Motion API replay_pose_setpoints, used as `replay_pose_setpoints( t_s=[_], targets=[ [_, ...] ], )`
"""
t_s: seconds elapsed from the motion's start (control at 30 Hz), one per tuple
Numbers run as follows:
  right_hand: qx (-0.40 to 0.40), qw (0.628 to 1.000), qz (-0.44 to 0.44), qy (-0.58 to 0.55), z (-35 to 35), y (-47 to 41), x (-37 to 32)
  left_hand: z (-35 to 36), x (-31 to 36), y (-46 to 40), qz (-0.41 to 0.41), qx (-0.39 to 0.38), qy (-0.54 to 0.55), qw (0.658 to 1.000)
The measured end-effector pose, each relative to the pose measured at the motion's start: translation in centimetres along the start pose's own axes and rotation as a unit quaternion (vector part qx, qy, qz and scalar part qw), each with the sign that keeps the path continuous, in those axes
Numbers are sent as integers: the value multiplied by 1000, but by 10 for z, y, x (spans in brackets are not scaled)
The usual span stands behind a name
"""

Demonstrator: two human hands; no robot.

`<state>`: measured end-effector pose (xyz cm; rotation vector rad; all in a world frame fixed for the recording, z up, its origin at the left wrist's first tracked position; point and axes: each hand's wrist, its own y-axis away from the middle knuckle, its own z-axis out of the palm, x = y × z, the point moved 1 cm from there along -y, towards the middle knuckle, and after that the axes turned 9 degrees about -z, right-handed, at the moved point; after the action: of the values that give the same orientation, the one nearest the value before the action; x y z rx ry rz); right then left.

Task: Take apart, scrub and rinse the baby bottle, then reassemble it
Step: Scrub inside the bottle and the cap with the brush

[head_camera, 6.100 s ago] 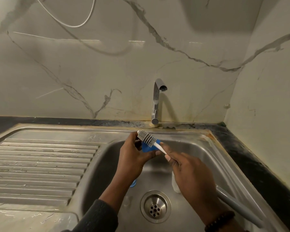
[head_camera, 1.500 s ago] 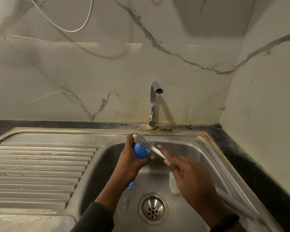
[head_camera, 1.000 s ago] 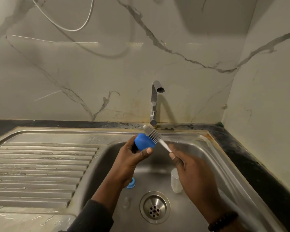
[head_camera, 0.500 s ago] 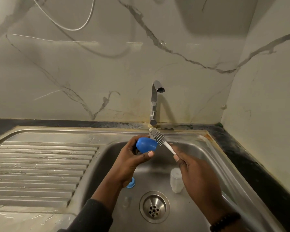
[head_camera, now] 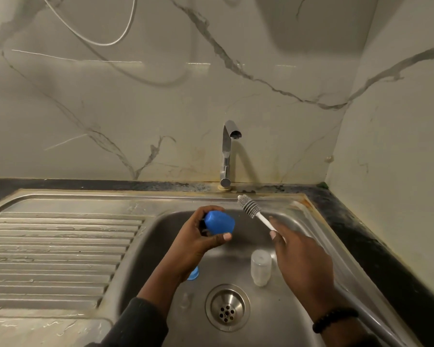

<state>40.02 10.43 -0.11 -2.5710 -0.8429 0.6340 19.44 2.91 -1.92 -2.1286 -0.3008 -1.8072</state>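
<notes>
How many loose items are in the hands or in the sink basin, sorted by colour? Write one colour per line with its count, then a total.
Blue: 2, the cap in the left hand and a ring in the sink
Clear: 2, bottle and teat
White-grey: 1, brush in the right hand
Total: 5

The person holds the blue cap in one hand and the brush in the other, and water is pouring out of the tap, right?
Not quite. The head view shows the tap dry, with no water coming out. The rest holds: the left hand holds the blue cap and the right hand holds the brush.
</notes>
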Motion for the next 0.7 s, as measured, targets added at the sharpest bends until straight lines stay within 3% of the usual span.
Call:
replay_pose_setpoints(
  t_s=[0.13, 0.23, 0.4, 0.7],
  targets=[
    [-23, 999, 22, 34, 6, 3, 0, 1, -8, -1, 40, 67, -135, 988],
    [-12, 998, 41, 55, 1, 3, 7, 8, -7, 1, 58, 77, -205, 974],
    [51, 992, 65, 94, -23, 0, 27, 23, -6, 4, 59, 85, -232, 967],
    [45, 975, 175, 126, -29, -5, 85, 86, -7, -10, 65, 39, -285, 956]
  ],
)
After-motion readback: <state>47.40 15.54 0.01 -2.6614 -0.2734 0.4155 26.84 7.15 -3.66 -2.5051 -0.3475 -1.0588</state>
